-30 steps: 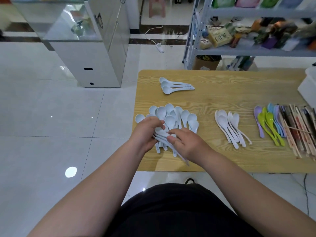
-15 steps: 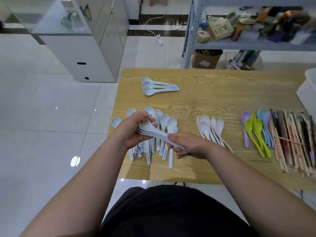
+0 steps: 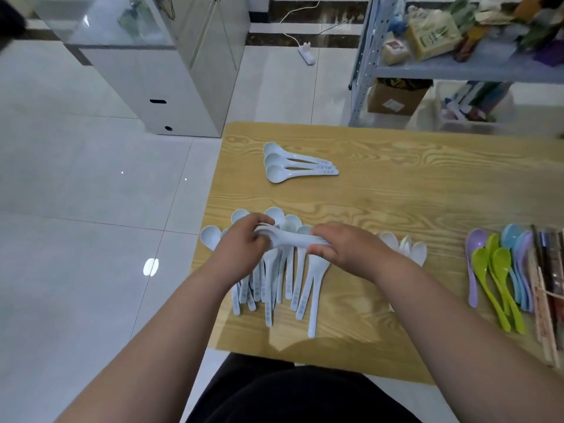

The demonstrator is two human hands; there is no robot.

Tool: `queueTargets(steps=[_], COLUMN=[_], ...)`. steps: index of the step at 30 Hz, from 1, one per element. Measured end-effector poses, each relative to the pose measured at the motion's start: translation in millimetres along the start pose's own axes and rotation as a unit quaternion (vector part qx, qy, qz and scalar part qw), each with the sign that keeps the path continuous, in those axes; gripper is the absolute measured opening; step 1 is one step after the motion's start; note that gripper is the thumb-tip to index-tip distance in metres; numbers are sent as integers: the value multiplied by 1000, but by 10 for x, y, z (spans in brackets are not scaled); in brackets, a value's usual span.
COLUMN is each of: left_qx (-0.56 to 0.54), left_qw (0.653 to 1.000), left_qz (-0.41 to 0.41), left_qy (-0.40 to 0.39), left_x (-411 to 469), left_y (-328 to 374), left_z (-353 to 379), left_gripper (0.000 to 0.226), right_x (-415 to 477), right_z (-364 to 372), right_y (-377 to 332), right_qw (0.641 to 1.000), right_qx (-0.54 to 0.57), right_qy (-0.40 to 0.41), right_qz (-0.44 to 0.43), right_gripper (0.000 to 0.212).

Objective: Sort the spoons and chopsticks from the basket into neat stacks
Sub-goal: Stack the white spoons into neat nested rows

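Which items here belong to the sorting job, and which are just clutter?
Job: left hand and right hand gripping nested white spoons; loose white spoons; three-spoon stack; coloured spoons; chopsticks.
Lying about: cardboard box; power strip; white cabinet; shelf unit.

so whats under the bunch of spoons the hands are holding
A spread of pale spoons lies on the table beneath the held bunch, handles toward the person. The left hand, right hand and bunch hide some bowls.

Spoon pile [image 3: 317, 267] near left edge of table [image 3: 412, 193], three-spoon stack [image 3: 276, 173] behind it, chopsticks [image 3: 549, 285] at far right.
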State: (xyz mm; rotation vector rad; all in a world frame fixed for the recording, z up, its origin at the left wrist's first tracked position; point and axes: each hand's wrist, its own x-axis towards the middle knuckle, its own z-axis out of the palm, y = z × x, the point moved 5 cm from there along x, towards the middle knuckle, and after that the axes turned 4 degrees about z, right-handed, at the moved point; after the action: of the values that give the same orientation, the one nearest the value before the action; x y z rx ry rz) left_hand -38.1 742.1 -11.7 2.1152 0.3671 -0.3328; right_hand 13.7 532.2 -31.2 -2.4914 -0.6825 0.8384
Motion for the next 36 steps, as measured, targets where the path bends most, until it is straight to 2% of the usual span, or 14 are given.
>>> queueTargets(steps=[7,9,13,17,21,24,28,31,36], left_qx=[85,119,182,244,278,285,251,209,203], left_qw=[987,974,940,894,838,837,863,871,875], left_qz=[140,191,285,369,470,466,438,443,438], left_qy=[-2,-14,-34,-69,-8,30,-6,-15,37], left_x=[1047,1362,1903,2207,2308,2356,2522,2651,2661], left_y=[-21,-3,-83,-212,-252,-339,-428,-456,-451], left_z=[-87,-66,41,149,177,169,168,177,139], left_gripper=[30,29,31,33,24,28,29,29,33], right_x=[791,1023,1381,1556,1598,1662,1837,1917,1967], right_z=[-242,-291,-286,-143,-76,-61,-75,-97,-98], right_y=[246,395,632,839,900,892,883,921,953], right_qw=[995,991,980,971,953,947,960,957,941], right_qx=[-70,-91,-119,-130,-128,-121,-84,-70,-111], right_qy=[60,84,128,175,272,297,267,280,318], right_qz=[31,54,92,96,43,14,-19,-21,-3], right_gripper=[46,50,73,60,44,39,40,51,67])
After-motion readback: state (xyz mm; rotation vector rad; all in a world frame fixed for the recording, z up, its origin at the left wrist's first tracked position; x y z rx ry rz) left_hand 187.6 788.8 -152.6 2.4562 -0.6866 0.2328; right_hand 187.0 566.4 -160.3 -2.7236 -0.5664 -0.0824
